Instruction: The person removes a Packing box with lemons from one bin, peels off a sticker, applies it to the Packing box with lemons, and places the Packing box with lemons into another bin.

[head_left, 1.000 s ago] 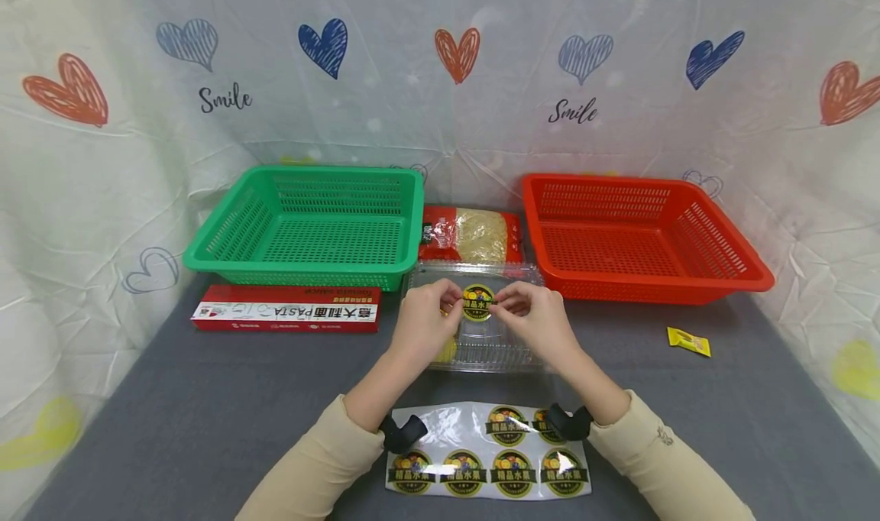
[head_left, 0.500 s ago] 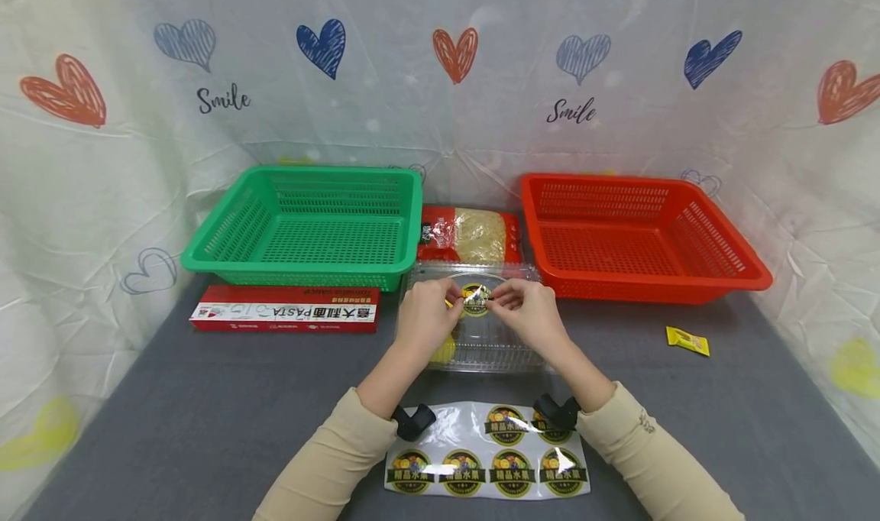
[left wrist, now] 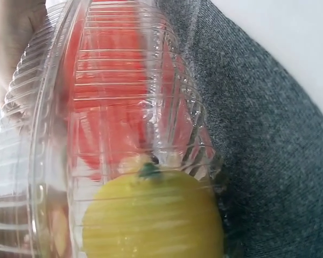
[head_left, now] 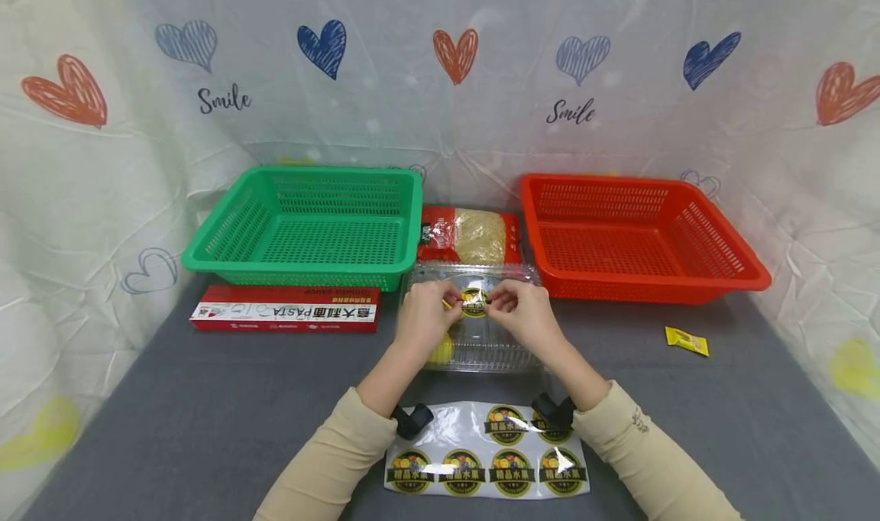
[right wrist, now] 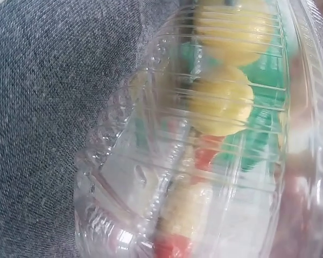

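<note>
A clear plastic clamshell container [head_left: 491,353] lies closed in the middle of the table. Over its lid, a round black-and-gold fruit sticker [head_left: 474,301] is stretched between both hands. My left hand [head_left: 425,315] pinches the sticker's left edge, while my right hand [head_left: 528,316] pinches the right edge. Through the ribbed wall, the left wrist view shows a yellow fruit [left wrist: 153,220] with a green stem end. Two round yellow fruits show through the wall in the right wrist view, the nearer fruit [right wrist: 220,102] below the other.
A white sheet of matching stickers [head_left: 450,429] lies in front, partly under the wrists. Behind stand a green basket [head_left: 302,267] and a red basket [head_left: 653,284], with a red bag [head_left: 480,234] between. A pasta box [head_left: 285,309] is left, a yellow packet [head_left: 687,341] right.
Both hands have lowered the sticker slightly toward the container lid, and the right hand has shifted a little left. Both forearms have drawn slightly inward.
</note>
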`<state>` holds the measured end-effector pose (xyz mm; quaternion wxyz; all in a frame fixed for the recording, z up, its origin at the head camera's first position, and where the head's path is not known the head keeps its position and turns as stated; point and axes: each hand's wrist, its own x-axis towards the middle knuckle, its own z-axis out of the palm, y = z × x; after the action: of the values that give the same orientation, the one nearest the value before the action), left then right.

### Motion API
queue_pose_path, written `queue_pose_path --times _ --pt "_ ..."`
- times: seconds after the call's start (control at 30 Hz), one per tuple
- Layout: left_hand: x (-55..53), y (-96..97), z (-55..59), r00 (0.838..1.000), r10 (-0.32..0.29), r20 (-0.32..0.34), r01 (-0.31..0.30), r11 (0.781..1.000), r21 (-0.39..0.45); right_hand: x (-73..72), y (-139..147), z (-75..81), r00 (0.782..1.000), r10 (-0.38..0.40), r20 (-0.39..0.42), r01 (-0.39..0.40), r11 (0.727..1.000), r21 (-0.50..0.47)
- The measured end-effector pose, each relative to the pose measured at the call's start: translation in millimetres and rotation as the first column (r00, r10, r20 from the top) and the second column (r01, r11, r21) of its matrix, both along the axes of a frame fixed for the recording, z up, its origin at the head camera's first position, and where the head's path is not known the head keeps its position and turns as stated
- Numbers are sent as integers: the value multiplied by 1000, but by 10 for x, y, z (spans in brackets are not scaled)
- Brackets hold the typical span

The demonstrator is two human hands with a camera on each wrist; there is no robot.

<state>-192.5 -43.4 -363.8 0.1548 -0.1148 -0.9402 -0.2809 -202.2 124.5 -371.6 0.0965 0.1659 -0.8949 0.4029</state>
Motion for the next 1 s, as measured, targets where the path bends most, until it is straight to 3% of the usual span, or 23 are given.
queue_pose_path --times 0.3,0.57,1.0 --pt "-18 -3 -19 1000 -4 28 6 998 -55 -31 -20 -7 1000 -7 24 5 997 80" --pt "-50 17 -45 1000 -25 7 25 998 -50 -55 -24 5 999 -40 -30 44 989 138" --pt "-20 22 -44 1000 0 2 0 1000 -27 -55 -21 -2 996 -69 -54 76 989 126"
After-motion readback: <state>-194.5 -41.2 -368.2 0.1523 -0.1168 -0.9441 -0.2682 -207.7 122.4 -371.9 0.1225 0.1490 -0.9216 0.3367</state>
